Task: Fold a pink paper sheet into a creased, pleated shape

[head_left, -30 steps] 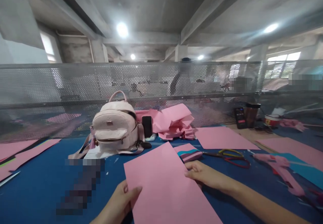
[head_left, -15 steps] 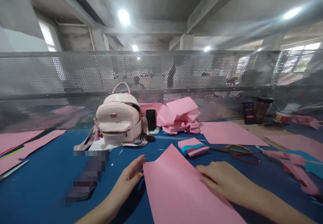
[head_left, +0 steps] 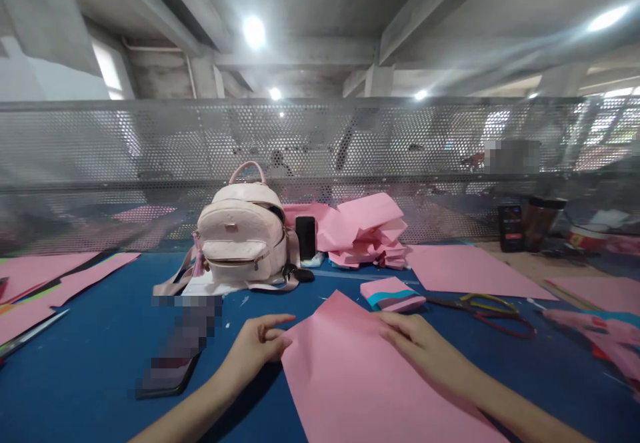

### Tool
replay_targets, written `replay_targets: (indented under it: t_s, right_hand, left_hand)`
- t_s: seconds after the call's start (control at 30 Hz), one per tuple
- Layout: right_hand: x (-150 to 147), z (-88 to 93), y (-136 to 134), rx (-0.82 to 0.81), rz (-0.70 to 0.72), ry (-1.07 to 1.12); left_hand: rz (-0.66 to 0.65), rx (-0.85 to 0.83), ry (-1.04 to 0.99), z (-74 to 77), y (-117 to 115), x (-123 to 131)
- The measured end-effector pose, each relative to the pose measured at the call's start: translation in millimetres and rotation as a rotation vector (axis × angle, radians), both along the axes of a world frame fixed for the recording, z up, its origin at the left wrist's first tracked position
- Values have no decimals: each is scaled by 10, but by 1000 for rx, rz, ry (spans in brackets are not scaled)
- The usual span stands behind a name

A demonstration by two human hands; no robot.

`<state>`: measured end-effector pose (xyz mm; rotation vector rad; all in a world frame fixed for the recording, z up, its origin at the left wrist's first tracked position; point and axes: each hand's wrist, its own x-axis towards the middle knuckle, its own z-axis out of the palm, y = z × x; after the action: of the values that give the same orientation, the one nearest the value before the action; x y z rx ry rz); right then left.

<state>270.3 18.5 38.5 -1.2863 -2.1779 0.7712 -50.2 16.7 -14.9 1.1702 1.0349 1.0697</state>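
A large pink paper sheet (head_left: 360, 376) lies in front of me, one corner pointing away and its surface gently bent. My left hand (head_left: 260, 343) pinches the sheet's left corner between thumb and fingers. On the opposite side, my right hand (head_left: 417, 340) grips the right edge, its fingertips over the paper. Just beyond the right hand is a folded pink paper bundle with a blue band (head_left: 393, 294). Scissors (head_left: 490, 311) with red and yellow handles lie to the right of that bundle.
A pale pink backpack (head_left: 240, 236) stands at the back, beside an upright black phone (head_left: 305, 238) and crumpled pink paper (head_left: 367, 230). Another phone (head_left: 177, 356) lies left. A pink glue gun (head_left: 607, 336) is at right. Perforated metal partition (head_left: 310, 143) runs behind the blue table (head_left: 100, 363).
My right hand has slid up along the sheet's edge toward its far corner. My left fingers have closed on the left corner. The whole scene has shifted slightly right in view.
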Motion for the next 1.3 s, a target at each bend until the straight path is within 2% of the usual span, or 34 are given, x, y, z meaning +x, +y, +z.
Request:
replay_targets:
  t_s: [0.17,0.37,0.5,0.63,0.73,0.83,0.9,1.0,1.13,1.2,1.23,1.3]
  right_hand:
    - [58,-117,135,-103,-112,184]
    - [33,-73,104,-340,-65,457]
    - [-36,-160,59,-394,-112,581]
    - [-131,-286,-3,-430,-147,611]
    - [-186,-295,-48,-427,-92,635]
    - [-211,-268,-73,-469,49,649]
    - [-210,-256,-75,-461,129,591]
    - [-168,-242,-48,-335,113,429]
    - [0,-138,33,-276,72,166]
    - [114,-32,63,-278,117,-1]
    - [164,28,68,-280,135,-90]
    - [226,143,64,-261,167,-273]
  left_hand:
    - [85,50,91,175,8,-77]
    - [190,107,75,329,10,-134]
    - [233,66,-24,278,-63,-50]
    - [144,-2,-137,168,-211,167]
    - [104,-33,-152,93,-302,257]
    - [149,-47,-145,33,-324,233]
    - [191,-54,-156,3,-311,197]
    - [215,-42,-199,3,-282,160]
    - [195,25,-213,150,-224,71]
    - [171,149,-188,272,-184,-25]
    - [149,281,-124,335,-169,-79]
    - [128,544,140,453,-165,-167]
